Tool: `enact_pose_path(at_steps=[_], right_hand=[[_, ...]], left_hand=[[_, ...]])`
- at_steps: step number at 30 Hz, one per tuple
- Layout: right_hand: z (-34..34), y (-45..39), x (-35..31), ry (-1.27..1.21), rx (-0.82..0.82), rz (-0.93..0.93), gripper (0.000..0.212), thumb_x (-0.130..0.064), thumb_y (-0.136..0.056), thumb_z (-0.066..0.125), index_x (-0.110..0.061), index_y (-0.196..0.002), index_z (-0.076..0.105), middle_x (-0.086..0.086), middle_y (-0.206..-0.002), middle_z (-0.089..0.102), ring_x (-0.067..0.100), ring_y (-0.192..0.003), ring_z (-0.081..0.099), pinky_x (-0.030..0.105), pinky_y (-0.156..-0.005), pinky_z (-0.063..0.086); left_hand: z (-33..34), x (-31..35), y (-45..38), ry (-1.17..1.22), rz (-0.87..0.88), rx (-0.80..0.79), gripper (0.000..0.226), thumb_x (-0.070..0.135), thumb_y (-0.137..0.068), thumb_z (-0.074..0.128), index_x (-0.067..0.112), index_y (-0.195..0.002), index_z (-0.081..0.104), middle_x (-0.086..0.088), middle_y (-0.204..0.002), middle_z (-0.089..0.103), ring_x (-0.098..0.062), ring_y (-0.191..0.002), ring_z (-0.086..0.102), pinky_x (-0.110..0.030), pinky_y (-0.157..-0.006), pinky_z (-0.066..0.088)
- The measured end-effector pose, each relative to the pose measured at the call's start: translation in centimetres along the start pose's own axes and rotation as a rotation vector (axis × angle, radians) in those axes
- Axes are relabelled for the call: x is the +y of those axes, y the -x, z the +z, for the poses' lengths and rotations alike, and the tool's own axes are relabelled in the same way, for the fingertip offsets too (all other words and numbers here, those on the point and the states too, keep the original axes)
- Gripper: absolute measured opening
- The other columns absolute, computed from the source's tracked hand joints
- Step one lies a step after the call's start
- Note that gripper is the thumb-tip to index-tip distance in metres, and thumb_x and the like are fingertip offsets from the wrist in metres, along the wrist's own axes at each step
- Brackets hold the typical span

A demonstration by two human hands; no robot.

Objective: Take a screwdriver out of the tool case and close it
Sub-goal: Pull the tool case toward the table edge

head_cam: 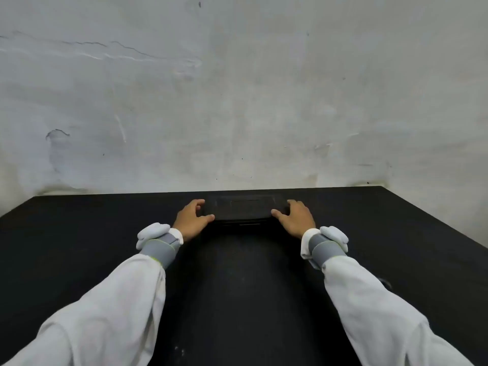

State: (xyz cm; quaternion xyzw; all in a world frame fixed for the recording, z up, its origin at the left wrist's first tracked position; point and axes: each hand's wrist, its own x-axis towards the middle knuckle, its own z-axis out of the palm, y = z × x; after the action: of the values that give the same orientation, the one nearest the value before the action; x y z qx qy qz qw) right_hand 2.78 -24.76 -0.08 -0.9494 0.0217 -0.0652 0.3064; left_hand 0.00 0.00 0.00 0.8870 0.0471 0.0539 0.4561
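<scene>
A flat black tool case point(244, 208) lies closed on the black table, near its far edge by the wall. My left hand point(191, 220) grips the case's left end, thumb at the front corner and fingers curled over the top. My right hand point(295, 217) holds the right end the same way. No screwdriver is in sight; the inside of the case is hidden.
The black table point(237, 286) stretches from me to a scuffed grey-white wall point(237, 101) right behind the case. My white sleeves with grey wrist bands reach across the table on both sides. The table's right edge point(449, 228) slants away at the right.
</scene>
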Motion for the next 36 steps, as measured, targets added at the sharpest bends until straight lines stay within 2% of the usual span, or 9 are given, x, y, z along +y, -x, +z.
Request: enact_pose_path(at_steps=[3, 9, 13, 18, 24, 27, 30, 33, 36], right_hand=[[0.4, -1.2, 0.4, -0.051, 0.002, 0.062, 0.073, -0.050, -0.086, 0.054, 0.001, -0.136, 0.039, 0.020, -0.144, 0.043, 0.036, -0.133, 0.041, 0.042, -0.106, 0.037], [1.0, -2.6, 1.0, -0.185, -0.028, 0.134, 0.064, -0.051, -0.082, 0.059, 0.001, -0.118, 0.056, 0.018, -0.127, 0.060, 0.036, -0.118, 0.054, 0.040, -0.097, 0.045], [1.1, -3.0, 1.2, -0.283, -0.029, 0.176, 0.068, -0.046, -0.078, 0.066, -0.001, -0.126, 0.055, 0.015, -0.132, 0.058, 0.033, -0.121, 0.054, 0.036, -0.102, 0.043], [1.0, -3.1, 0.9, -0.346, -0.024, 0.213, 0.069, -0.042, -0.074, 0.071, -0.002, -0.127, 0.055, 0.014, -0.132, 0.059, 0.031, -0.121, 0.055, 0.039, -0.105, 0.043], [0.3, -2.3, 0.5, -0.386, 0.035, 0.172, 0.070, -0.038, -0.075, 0.072, -0.001, -0.130, 0.051, 0.016, -0.135, 0.056, 0.032, -0.124, 0.052, 0.039, -0.107, 0.040], [-0.5, -1.7, 0.2, -0.408, 0.083, 0.136, 0.058, -0.037, -0.073, 0.073, -0.003, -0.118, 0.061, 0.014, -0.124, 0.064, 0.030, -0.114, 0.059, 0.035, -0.099, 0.045], [-1.4, -0.6, -0.2, -0.438, 0.142, 0.108, 0.055, -0.037, -0.073, 0.074, -0.004, -0.116, 0.063, 0.011, -0.116, 0.066, 0.030, -0.113, 0.059, 0.031, -0.091, 0.042], [-2.2, 0.7, -0.6, -0.448, 0.148, 0.067, 0.049, -0.039, -0.072, 0.074, -0.008, -0.109, 0.066, 0.004, -0.100, 0.064, 0.027, -0.108, 0.062, 0.035, -0.094, 0.047], [-3.0, 2.4, -0.9, -0.448, 0.156, 0.030, 0.048, -0.039, -0.072, 0.073, -0.009, -0.108, 0.067, 0.004, -0.102, 0.067, 0.026, -0.106, 0.062, 0.040, -0.098, 0.048]], left_hand=[[0.5, -0.1, -1.0, -0.004, -0.034, -0.010, 0.062, 0.023, -0.087, 0.062, 0.010, -0.141, 0.034, -0.015, -0.146, 0.042, -0.030, -0.133, 0.042, -0.037, -0.111, 0.033], [1.4, -0.2, -2.0, 0.020, -0.101, 0.004, 0.062, 0.031, -0.090, 0.055, 0.003, -0.141, 0.034, -0.016, -0.148, 0.040, -0.031, -0.136, 0.038, -0.036, -0.114, 0.029], [1.6, -0.2, -2.2, 0.050, -0.121, 0.036, 0.058, 0.027, -0.088, 0.059, 0.002, -0.137, 0.040, -0.016, -0.145, 0.044, -0.032, -0.133, 0.041, -0.035, -0.112, 0.030], [1.4, 0.2, -2.0, 0.096, -0.146, 0.049, 0.061, 0.024, -0.085, 0.063, 0.002, -0.138, 0.039, -0.017, -0.145, 0.043, -0.032, -0.134, 0.040, -0.036, -0.114, 0.030], [0.7, 1.2, -1.1, 0.119, -0.112, 0.086, 0.057, 0.017, -0.083, 0.065, 0.001, -0.133, 0.045, -0.018, -0.140, 0.050, -0.032, -0.130, 0.046, -0.037, -0.113, 0.034], [0.0, 2.0, -0.4, 0.120, -0.065, 0.108, 0.055, 0.016, -0.083, 0.065, 0.000, -0.132, 0.047, -0.018, -0.137, 0.053, -0.032, -0.128, 0.048, -0.038, -0.112, 0.036], [-0.8, 2.8, 0.5, 0.133, -0.033, 0.144, 0.055, 0.016, -0.082, 0.066, 0.001, -0.132, 0.048, -0.017, -0.137, 0.053, -0.030, -0.127, 0.048, -0.037, -0.112, 0.036], [-1.5, 3.5, 1.7, 0.136, -0.007, 0.186, 0.048, 0.015, -0.081, 0.067, 0.001, -0.125, 0.054, -0.018, -0.132, 0.057, -0.030, -0.123, 0.051, -0.033, -0.106, 0.037], [-2.2, 3.7, 3.3, 0.133, 0.008, 0.203, 0.050, 0.016, -0.080, 0.068, 0.001, -0.126, 0.054, -0.017, -0.132, 0.057, -0.029, -0.123, 0.052, -0.033, -0.106, 0.038]])
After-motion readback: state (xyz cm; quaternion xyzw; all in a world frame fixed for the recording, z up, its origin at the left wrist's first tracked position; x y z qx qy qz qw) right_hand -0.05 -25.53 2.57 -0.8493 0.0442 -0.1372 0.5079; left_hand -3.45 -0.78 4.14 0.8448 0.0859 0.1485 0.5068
